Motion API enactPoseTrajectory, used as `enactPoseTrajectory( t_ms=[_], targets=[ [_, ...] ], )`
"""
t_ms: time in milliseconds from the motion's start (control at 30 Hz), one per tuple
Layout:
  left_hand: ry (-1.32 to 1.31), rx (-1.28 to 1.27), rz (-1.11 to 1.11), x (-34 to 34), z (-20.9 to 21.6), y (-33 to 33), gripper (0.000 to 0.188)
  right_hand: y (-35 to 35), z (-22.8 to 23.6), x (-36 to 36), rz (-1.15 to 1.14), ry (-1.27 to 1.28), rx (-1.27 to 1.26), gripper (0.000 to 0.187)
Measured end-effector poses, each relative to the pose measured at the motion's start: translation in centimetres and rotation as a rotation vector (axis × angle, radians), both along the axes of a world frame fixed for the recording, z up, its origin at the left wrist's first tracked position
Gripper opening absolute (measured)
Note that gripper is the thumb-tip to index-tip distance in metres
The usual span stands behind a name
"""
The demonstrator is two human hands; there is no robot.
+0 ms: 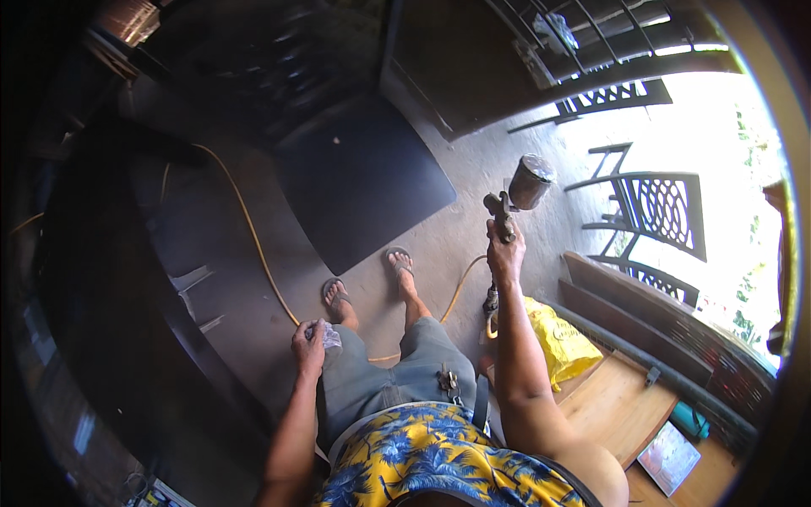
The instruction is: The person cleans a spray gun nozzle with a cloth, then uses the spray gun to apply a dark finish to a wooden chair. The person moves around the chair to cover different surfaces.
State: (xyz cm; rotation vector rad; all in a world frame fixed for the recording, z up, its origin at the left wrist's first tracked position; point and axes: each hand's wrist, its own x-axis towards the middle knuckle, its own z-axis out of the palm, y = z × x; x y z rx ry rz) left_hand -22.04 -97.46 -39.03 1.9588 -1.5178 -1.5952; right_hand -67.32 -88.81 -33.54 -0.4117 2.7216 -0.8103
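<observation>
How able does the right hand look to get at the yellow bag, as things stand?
Probably not without freeing itself: the right hand holds a spray gun, though the yellow bag seems close by.

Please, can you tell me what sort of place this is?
Probably a furniture-finishing workshop: the right hand holds a spray gun, a yellow hose lies about, and several dark chairs with cut-out backs are nearby.

1. One fisheye camera, worn on the head, looked steeply down from above the shorts.
2. It faced forward, taking in the feet and floor beyond the shorts.
3. The patterned shirt, behind the shorts, sat close along the lower edge.
4. The left hand, left of the shorts, and the right hand, ahead and rightward of them, both fell inside the wide view.
</observation>
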Motion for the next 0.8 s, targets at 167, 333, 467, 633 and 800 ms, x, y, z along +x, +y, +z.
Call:
enactPoseTrajectory(
  t_ms=[167,333,467,633,800],
  targets=[
    [0.085,0.228,0.168,1.9,-1.1,3.6,0.023,3.6,-4.5,1.0,-0.144,0.058,-0.017,0.032],
    [0.01,0.243,0.216,3.5,-1.1,8.3,0.024,4.7,-7.2,3.1,-0.001,0.07,-0.007,0.035],
    [0.008,0.254,0.218,3.5,-0.5,11.2,0.025,5.3,-6.9,5.0,0.054,-0.104,-0.08,0.033],
    [0.062,0.252,0.293,3.2,0.3,13.7,0.025,5.3,-5.9,7.1,0.154,-0.279,-0.097,0.028],
    [0.079,0.205,0.439,2.7,-0.3,17.1,0.023,4.9,-6.4,9.3,0.267,-0.4,-0.164,0.032]
  ],
)
